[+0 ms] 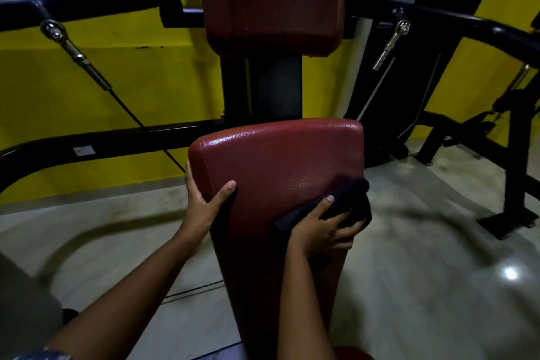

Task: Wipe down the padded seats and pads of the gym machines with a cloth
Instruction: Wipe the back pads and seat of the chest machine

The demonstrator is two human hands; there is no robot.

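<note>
— So why is your left hand [204, 204] clamped on the side of that seat pad [271, 155]?

— Mostly to steady it. My thumb lies across the top face and my fingers wrap round the left edge, out of sight behind it, so the pad has something to brace against while I rub from the other side

— And the right hand [324, 232]?

— It has the cloth [347, 199], dark and bunched into a thick wad, pinned against the pad at its right edge. My fingers are curled over it, with the forefinger stretched forward along the top and the others bending round the rim with the fabric under them. Holding it bunched gives me a firm block to press with, I reckon, instead of a loose flap

— What does the pad itself look like?

— Dark red vinyl, glossy along the far edge where the light catches it. Just ahead of the cloth sits a patch of fine droplets [301, 184], so that part reads as wet and not yet wiped. The near end, toward me, is in shadow, and I can't tell its state

— Anything else waiting?

— Well, the back pad [271, 0] above, on the black post [263, 88], is speckled with drops too. It is well apart from both hands, and my guess is it comes after this one
</note>
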